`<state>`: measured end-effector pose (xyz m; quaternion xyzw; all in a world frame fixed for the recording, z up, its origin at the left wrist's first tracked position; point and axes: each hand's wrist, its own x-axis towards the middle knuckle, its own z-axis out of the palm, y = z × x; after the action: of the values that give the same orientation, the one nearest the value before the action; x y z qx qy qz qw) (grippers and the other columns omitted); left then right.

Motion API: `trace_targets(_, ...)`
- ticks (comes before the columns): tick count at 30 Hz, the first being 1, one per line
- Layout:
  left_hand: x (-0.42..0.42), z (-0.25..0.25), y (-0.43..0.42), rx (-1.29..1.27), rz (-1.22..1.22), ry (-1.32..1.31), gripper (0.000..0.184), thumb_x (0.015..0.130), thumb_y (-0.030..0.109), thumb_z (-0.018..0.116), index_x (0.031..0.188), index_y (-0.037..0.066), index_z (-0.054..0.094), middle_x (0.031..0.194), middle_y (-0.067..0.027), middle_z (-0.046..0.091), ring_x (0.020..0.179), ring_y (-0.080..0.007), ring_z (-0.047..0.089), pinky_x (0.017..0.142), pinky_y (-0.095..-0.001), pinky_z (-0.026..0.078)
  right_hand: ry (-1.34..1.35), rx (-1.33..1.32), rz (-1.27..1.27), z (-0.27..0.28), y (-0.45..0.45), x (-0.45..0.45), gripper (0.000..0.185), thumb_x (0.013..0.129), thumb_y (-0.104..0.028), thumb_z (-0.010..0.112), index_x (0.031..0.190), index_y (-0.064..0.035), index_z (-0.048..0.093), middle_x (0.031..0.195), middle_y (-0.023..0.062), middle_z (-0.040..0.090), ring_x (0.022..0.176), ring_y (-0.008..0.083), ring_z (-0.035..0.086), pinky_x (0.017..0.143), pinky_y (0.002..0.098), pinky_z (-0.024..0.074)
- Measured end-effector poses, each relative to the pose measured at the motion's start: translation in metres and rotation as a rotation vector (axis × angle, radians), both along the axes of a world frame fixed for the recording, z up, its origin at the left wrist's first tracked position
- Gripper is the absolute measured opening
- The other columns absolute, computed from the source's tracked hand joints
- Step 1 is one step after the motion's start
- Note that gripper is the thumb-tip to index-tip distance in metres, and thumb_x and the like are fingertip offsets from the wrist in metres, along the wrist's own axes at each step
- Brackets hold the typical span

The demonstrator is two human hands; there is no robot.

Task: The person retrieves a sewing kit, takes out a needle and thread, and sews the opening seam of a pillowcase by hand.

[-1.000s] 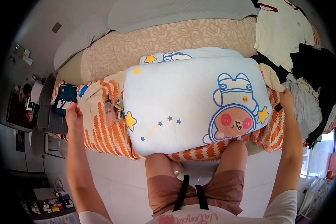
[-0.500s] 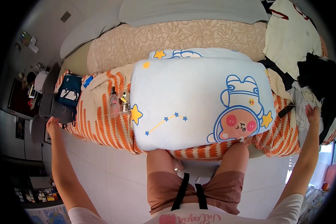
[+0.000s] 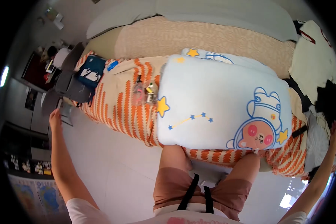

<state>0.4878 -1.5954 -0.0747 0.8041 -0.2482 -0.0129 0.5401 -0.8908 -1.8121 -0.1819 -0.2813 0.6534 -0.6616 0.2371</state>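
My arms are spread wide on either side of a folded pale-blue quilt [image 3: 212,89] with a cartoon figure and stars. Out at the far left, my left hand [image 3: 55,118] is closed in a pinch, and a slim pale piece [image 3: 59,104], which looks like thread, sticks up from its fingers. My right hand [image 3: 334,131] is at the dim right edge, near a grey garment [image 3: 317,130]. Its fingers look closed, but what they hold is too small and dark to make out. My bare knees touch the quilt's front side.
The quilt lies on a sofa with an orange-patterned cover [image 3: 119,108]. Clear bags of small items [image 3: 150,93] lie left of it, with a dark-blue bag [image 3: 91,71] farther left. To the right are a black bar-shaped object [image 3: 299,131] and a cream shirt [image 3: 311,56].
The view has swung left, so the quilt sits farther right. Both hands are still spread wide, and the right has gone nearer the frame edge. The fine line stretched between them is no longer discernible.
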Motion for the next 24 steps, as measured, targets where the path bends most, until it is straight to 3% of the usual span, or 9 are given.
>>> trace_targets(2,-0.011,0.005,-0.029,0.0,-0.182,0.042,0.019,0.085,0.026,0.067,0.095,0.01,0.065,0.065,0.0059,0.052,0.051,-0.0029,0.041,0.04,-0.0189,0.027,0.123,-0.001,0.221,0.0,-0.041,0.078,0.034,0.092,-0.034,0.053,0.115,-0.0099,0.059,0.102,-0.0015,0.063,0.089,0.0103,0.057,0.074,0.0234,0.0417)
trace_targets(4,-0.04,0.019,-0.072,-0.142,-0.264,0.044,0.014,0.086,0.024,0.066,0.09,0.011,0.064,0.066,0.0058,0.052,0.052,-0.003,0.041,0.043,-0.0181,0.029,0.505,0.209,0.525,0.02,-0.05,0.21,0.027,0.092,-0.035,0.054,0.102,-0.011,0.062,0.091,-0.0017,0.063,0.08,0.0074,0.057,0.067,0.0204,0.0411)
trace_targets(8,-0.1,0.095,-0.134,-0.293,-0.464,0.082,0.015,0.086,0.021,0.063,0.076,0.012,0.057,0.069,0.0025,0.053,0.061,-0.0065,0.049,0.05,-0.0204,0.035,0.467,0.167,0.761,0.0,-0.024,0.429,0.026,0.092,-0.036,0.054,0.085,-0.0117,0.059,0.081,-0.003,0.06,0.071,0.0054,0.054,0.061,0.0193,0.04)
trace_targets(11,-0.096,0.159,-0.166,-0.466,-0.723,0.087,0.017,0.086,0.014,0.061,0.071,0.008,0.055,0.074,-0.0011,0.057,0.066,-0.0091,0.053,0.056,-0.0209,0.041,0.463,0.208,0.897,-0.063,-0.024,0.475,0.018,0.092,-0.026,0.055,0.082,-0.0107,0.057,0.078,-0.003,0.059,0.069,0.0052,0.052,0.061,0.0192,0.0394)
trace_targets(14,-0.138,0.226,-0.182,-0.734,-0.569,0.126,0.015,0.09,0.014,0.059,0.077,0.006,0.057,0.07,-0.0008,0.056,0.066,-0.0094,0.054,0.058,-0.0208,0.042,0.352,0.337,0.939,-0.116,-0.018,0.492,0.016,0.092,-0.017,0.054,0.08,-0.0065,0.056,0.077,-0.0032,0.056,0.071,0.0052,0.048,0.063,0.0188,0.0378)
trace_targets(17,-0.105,0.274,-0.19,-0.646,-0.648,-0.031,0.008,0.09,0.011,0.06,0.086,0.004,0.059,0.081,-0.0026,0.06,0.077,-0.0111,0.059,0.071,-0.0211,0.048,0.262,0.269,0.843,-0.139,-0.009,0.497,0.015,0.091,-0.013,0.055,0.079,-0.0043,0.056,0.081,-0.002,0.058,0.072,0.0051,0.047,0.066,0.0184,0.0377)
trace_targets(18,-0.104,0.28,-0.193,-0.669,-0.611,-0.044,0.007,0.09,0.01,0.061,0.091,0.003,0.06,0.086,-0.0042,0.062,0.082,-0.0121,0.06,0.074,-0.0227,0.05,0.247,0.263,0.797,-0.139,-0.005,0.501,0.014,0.091,-0.012,0.055,0.079,-0.004,0.056,0.082,-0.0018,0.059,0.072,0.0053,0.048,0.066,0.0185,0.0379)
trace_targets(21,-0.099,0.253,-0.204,-0.659,-0.697,-0.029,0.009,0.089,0.012,0.061,0.087,0.004,0.06,0.079,-0.0027,0.062,0.076,-0.0111,0.059,0.069,-0.0205,0.046,0.063,0.226,0.77,-0.145,0.0,0.499,0.014,0.092,-0.013,0.055,0.083,-0.0036,0.059,0.085,-0.0009,0.06,0.076,0.0057,0.049,0.071,0.0186,0.0388)
trace_targets(24,-0.127,0.17,-0.209,-0.516,-0.719,-0.097,0.018,0.089,0.013,0.053,0.073,0.005,0.057,0.064,-0.0016,0.051,0.057,-0.0102,0.044,0.051,-0.0244,0.034,-0.004,0.204,0.77,-0.145,0.003,0.496,0.014,0.093,-0.014,0.055,0.086,-0.0035,0.06,0.087,-0.0005,0.06,0.078,0.0059,0.05,0.075,0.0186,0.0393)
